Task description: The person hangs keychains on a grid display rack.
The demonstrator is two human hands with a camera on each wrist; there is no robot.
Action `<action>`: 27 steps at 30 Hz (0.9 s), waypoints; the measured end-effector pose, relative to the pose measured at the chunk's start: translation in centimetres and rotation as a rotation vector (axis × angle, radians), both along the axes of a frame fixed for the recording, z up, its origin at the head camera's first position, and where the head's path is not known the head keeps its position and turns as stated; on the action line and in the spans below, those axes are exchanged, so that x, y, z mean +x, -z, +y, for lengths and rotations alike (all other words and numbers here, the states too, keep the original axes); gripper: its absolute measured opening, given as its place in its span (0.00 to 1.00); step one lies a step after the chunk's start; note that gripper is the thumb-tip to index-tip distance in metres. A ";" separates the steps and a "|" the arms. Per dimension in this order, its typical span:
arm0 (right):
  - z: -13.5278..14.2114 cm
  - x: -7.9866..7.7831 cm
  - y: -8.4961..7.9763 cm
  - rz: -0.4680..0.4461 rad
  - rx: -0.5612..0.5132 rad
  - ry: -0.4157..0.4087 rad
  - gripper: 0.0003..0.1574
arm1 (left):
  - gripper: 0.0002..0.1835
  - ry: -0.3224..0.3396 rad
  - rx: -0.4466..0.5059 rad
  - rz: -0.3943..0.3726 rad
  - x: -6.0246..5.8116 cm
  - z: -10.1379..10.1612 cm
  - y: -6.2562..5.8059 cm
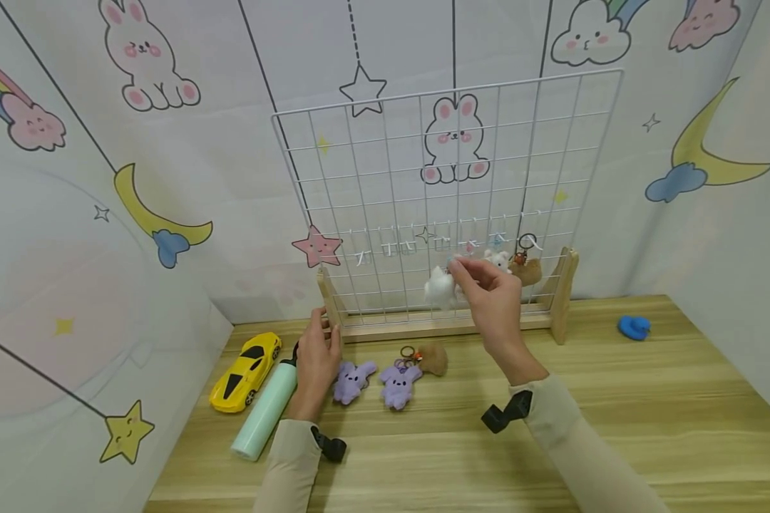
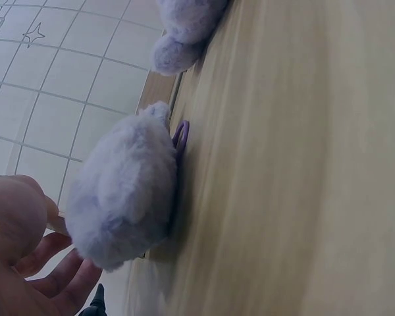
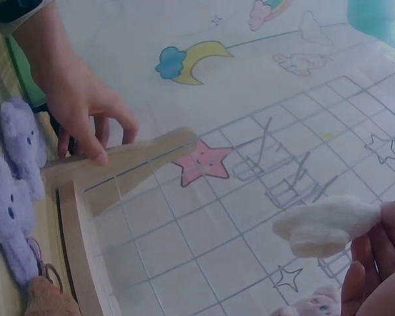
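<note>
In the head view my right hand (image 1: 497, 299) pinches a small white plush charm (image 1: 441, 286) by its top, in front of the white wire grid (image 1: 391, 178). The right wrist view shows the fingertips at one end of this plush (image 3: 326, 227). Several hooks (image 1: 391, 248) line the grid. A white bear plush (image 1: 497, 260) and a brown plush keychain (image 1: 527, 271) hang to the right of that hand. My left hand (image 1: 317, 360) grips the left wooden foot (image 3: 131, 158) of the stand, thumb and fingers on either side. Two purple plush keychains (image 1: 353, 381) lie beside it.
A brown plush keychain (image 1: 433, 358) lies next to the purple ones. Left of my left hand are a mint-green cylinder (image 1: 266, 410) with a black top and a yellow toy car (image 1: 247, 372). A blue toy duck (image 1: 634, 328) sits at the table's right.
</note>
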State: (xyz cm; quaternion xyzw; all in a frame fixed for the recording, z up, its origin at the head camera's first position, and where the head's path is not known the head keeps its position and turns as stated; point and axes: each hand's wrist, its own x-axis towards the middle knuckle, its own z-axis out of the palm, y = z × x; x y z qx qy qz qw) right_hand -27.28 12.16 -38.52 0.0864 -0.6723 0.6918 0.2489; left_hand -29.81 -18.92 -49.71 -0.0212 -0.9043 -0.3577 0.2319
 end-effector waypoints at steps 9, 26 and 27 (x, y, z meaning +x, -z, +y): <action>-0.5 -1.2 -0.8 -0.027 -0.102 0.006 0.21 | 0.24 -0.010 0.012 -0.034 0.1 0.0 -0.1; -0.4 -1.5 -0.4 -0.099 -0.076 -0.018 0.22 | 0.23 -0.017 0.011 -0.029 0.2 0.1 -0.2; -0.3 -1.4 -0.3 -0.096 -0.070 -0.019 0.22 | 0.23 -0.017 0.011 -0.024 0.2 0.1 -0.2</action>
